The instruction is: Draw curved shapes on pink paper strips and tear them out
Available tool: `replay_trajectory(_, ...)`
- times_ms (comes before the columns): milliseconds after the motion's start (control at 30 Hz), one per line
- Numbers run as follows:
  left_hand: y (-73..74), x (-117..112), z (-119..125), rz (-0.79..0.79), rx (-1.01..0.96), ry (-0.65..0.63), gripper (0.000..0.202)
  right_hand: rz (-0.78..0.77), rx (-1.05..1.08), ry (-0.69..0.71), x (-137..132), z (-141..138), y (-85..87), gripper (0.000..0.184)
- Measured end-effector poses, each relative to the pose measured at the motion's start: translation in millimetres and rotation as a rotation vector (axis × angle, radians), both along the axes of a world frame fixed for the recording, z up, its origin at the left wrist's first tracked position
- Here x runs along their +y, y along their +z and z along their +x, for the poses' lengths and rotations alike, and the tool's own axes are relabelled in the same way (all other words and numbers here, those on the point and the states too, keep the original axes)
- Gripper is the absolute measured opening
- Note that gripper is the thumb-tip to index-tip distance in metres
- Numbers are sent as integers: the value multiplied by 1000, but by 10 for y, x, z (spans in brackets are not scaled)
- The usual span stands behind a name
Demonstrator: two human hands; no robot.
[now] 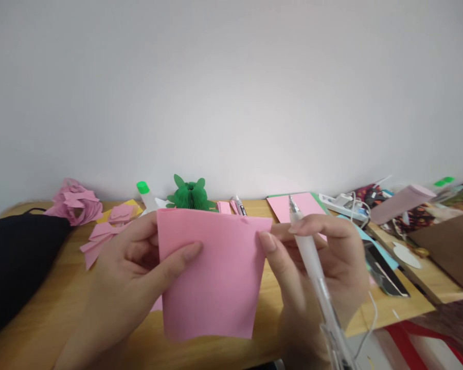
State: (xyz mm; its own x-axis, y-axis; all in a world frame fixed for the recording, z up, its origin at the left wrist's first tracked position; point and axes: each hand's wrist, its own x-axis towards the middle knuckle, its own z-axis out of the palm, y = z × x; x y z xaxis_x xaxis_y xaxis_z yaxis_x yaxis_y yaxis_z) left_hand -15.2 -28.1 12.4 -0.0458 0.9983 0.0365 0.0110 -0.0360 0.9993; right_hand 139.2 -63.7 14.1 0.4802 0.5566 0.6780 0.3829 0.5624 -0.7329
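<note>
A pink sheet of paper (216,288), with a folded look along its top edge, is held up in front of me over the table. My left hand (139,272) grips its left side, thumb on the front and fingers behind. At the upper right corner, my right hand (324,262) pinches the paper between thumb and fingers. That same hand also holds a white pen (310,257), tip pointing up, between the index finger and the others. Behind the paper, part of the tabletop is hidden.
On the wooden table (139,329) stand a green paper figure (191,193), a pink paper bundle (75,201) and a glue stick (143,189). Pink sheets (281,205), a power strip (341,206) and a dark phone-like object (386,270) lie right. Black cloth (23,262) covers the left.
</note>
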Motion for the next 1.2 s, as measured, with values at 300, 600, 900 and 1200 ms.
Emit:
replay_trajectory(300, 3, 2, -9, 22, 19, 6, 31, -49, 9, 46, -28, 4, 4, 26)
replay_trajectory(600, 18, 0, -6, 4, 13, 3, 29, 8, 62, 55, -3, -9, -13, 26)
replay_trajectory(900, 93, -62, 46, -32, -10, 7, 27, -9, 86, 52, -15, -12, -24, 27)
replay_trajectory(1200, -63, 80, -54, 155, -150, -193, 13, 6, -38, 77, 54, 156, -97, 27)
